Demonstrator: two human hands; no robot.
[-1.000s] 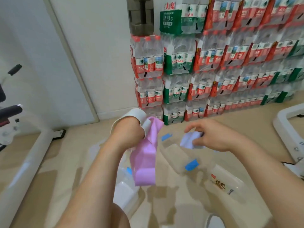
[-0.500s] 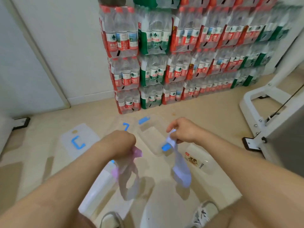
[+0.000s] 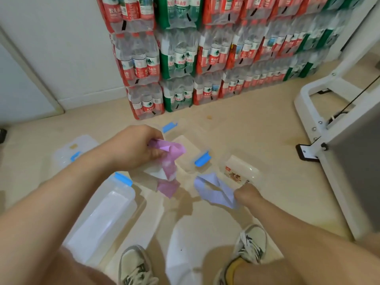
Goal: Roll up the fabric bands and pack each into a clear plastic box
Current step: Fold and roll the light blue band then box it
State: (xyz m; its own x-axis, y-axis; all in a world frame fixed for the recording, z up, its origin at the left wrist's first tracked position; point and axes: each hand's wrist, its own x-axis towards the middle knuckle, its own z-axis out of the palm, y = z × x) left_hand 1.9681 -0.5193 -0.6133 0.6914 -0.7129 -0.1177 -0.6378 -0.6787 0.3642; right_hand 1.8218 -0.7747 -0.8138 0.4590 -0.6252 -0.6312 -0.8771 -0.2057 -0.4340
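Left grip (image 3: 135, 149) curled round pink band (image 3: 169, 161), just left of open box (image 3: 190, 163); right grip (image 3: 246, 195) pinching lilac band (image 3: 213, 189), near box. Risk: tangling loose tails, rolling slack, jamming fit.

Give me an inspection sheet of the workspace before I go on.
Surface: beige floor, glossy.
Job's things: pink band and lilac band, both unrolled; open clear box behind the pink band; large clear box lower left; labelled box right; clear lid left.
Clutter: nothing seen.
Grips: left hand holds the pink band; right hand pinches the lilac band's end.
Cables: black cable on the white frame.
Surroundings: stacked bottled-water packs against the wall; the person's shoes below.
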